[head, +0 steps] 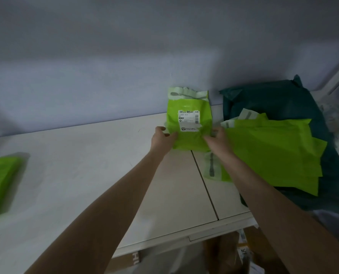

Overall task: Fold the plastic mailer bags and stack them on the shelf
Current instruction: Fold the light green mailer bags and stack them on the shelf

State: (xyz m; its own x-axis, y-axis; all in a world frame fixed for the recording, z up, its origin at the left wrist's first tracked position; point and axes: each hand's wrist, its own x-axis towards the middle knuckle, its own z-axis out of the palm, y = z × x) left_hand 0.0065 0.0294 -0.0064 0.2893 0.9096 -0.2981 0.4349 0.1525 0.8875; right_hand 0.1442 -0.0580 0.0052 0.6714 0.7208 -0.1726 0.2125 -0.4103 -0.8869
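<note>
Our two bare arms come in from the bottom of the frame and reach up to the middle. Our left hand curls its fingers round the left edge of a green mailer bag, and our right hand pinches the right edge low down. We hold it on both sides so it stays straight, and we think this is to get it ready for a neat fold. The bag stands just right of the middle of the frame, leaning toward the wall, with its white label facing us and its torn pale top up. To the right lies a pile of flat green bags that are not folded yet, resting on a big dark teal bag. They lie close to our right hand, so the next one is easy to grab. Far off at the left edge of the frame sits a folded green stack, kept apart from the messy pile. All of this rests on a pale shelf top with a thin dark seam running down it. Behind it is a plain grey-blue wall. At the bottom of the frame, under the shelf, we see brown cardboard boxes. The room is dim.
</note>
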